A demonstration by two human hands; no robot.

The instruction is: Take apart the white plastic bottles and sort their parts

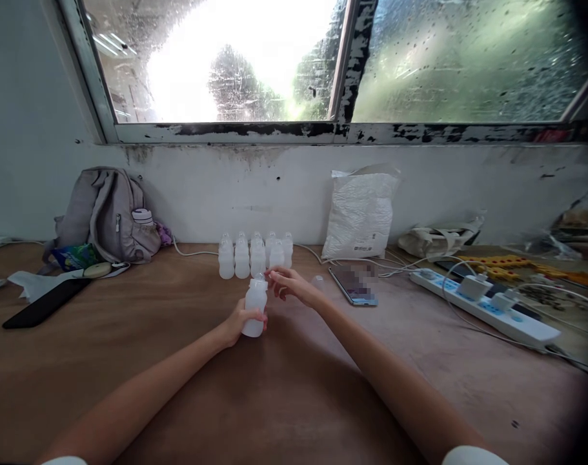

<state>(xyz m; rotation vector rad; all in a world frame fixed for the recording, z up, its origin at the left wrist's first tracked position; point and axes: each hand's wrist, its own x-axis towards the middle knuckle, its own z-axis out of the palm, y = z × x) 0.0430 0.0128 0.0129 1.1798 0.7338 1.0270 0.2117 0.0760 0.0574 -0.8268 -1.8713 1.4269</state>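
Observation:
My left hand (239,324) is wrapped around the body of a translucent white feeding bottle (255,299), which it holds slightly tilted above the table. A white collar with a clear tip tops this bottle. Beside that tip, my right hand (291,285) has its fingers bent, thumb and forefinger close together; whatever is between them is too small to make out. Behind my hands, several similar bottles (242,258) stand upright in a cluster. A small clear cap (317,281) lies on the table right of my right hand.
A phone (354,285) and a white power strip (487,309) with plugs and cables lie to the right. A white padded bag (359,213) leans against the wall. At the left are a grey backpack (107,216) and a black flat object (46,303). Brown table (216,407) underneath.

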